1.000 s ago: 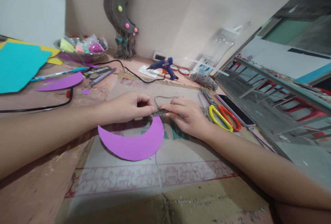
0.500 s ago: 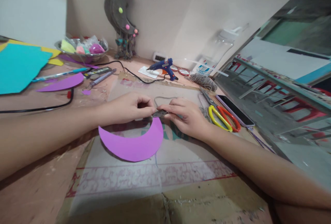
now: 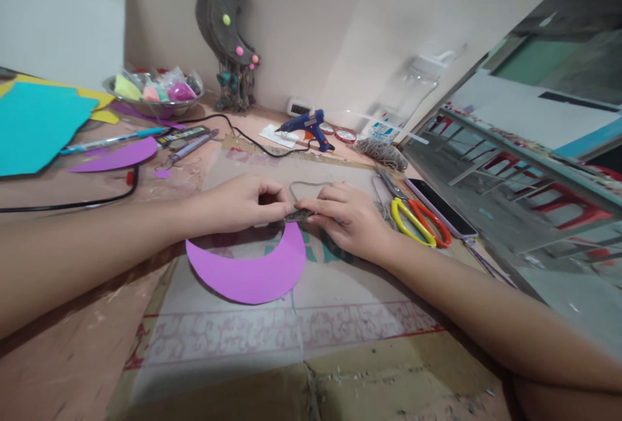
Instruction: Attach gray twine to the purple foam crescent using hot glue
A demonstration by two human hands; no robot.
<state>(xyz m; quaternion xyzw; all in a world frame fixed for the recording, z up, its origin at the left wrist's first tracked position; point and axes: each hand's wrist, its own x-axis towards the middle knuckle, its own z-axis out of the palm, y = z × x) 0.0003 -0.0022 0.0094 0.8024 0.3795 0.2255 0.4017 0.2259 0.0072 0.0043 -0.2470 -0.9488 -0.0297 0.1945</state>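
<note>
A packet-filled metal bowl near a grey crescent ornament, a small digital display, a dark-screened phone.

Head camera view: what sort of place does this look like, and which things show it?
Probably a craft workspace, judging by the blue glue gun, the scissors and the purple crescent cut-out.

Pinkish tabletop — brown cardboard mid, black cord left, metal bowl, glue gun behind — phone right.
</note>
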